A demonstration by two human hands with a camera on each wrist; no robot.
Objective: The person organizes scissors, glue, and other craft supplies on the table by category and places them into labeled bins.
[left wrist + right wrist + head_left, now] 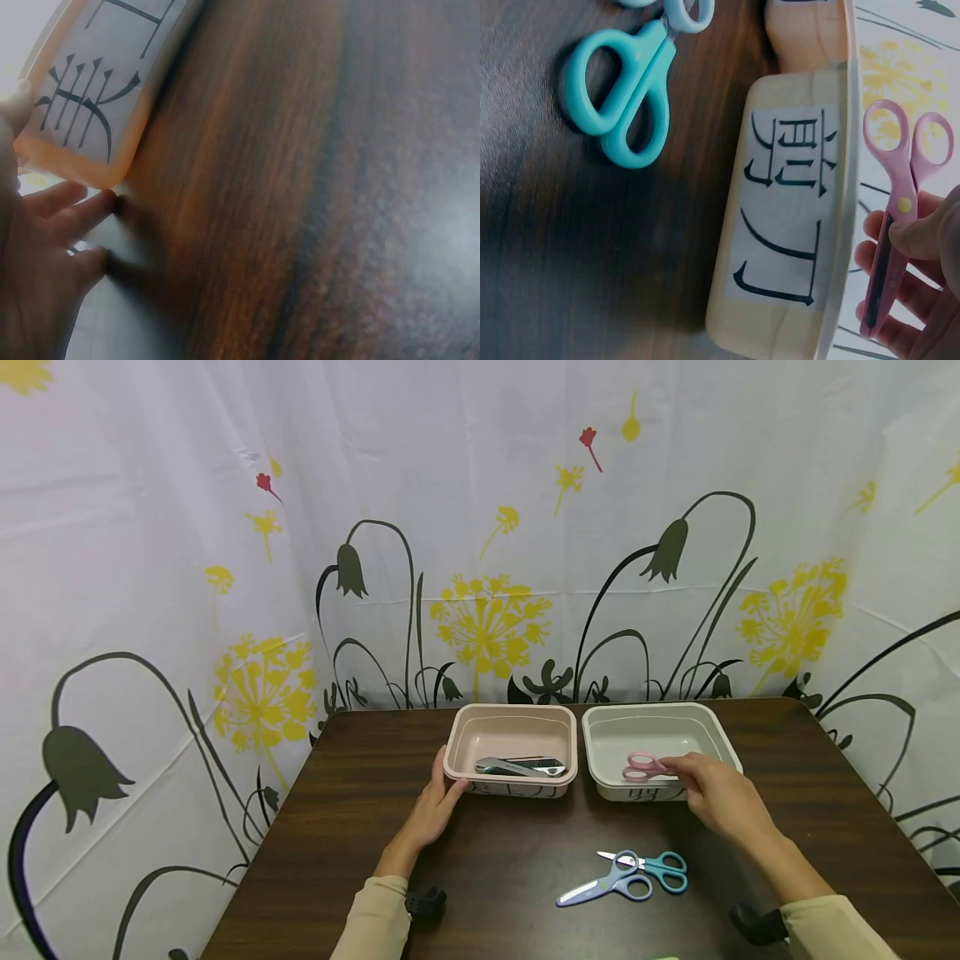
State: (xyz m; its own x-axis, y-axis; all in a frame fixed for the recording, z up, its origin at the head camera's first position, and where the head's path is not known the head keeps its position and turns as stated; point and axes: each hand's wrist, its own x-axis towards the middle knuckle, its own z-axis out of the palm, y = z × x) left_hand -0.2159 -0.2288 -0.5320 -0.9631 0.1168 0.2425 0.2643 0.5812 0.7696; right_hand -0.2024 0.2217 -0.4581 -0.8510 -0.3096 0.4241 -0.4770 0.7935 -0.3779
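A dark wooden table (525, 860) stood before a white curtain (480, 527) printed with yellow and dark flowers. One pair of pink scissors (647, 767) was held over the white bin (720, 727), its handles pointing toward the pink bin; the right hand (716, 789) pinched it at the blades, thumb and fingers curled around it. In the right wrist view the pink scissors (897, 217) sat just above the rim of the white bin (787, 225), whose front wall carried one paper label with black characters. Two bins stood side by side near the table's far edge: the white one on the right and one pink bin (457, 760) on the left. The left hand (435, 806) rested against the pink bin's near left corner, fingers straight and relaxed, gripping nothing; the left wrist view showed its fingertips (97, 206) beside the labelled corner of the pink bin (112, 161). Inside the pink bin lay utility knives (520, 767), grey and dark, their exact count unclear. Two further pairs of scissors lay on the table in front of the white bin: one teal pair (660, 868) and one pale blue pair (603, 887), crossed over each other.
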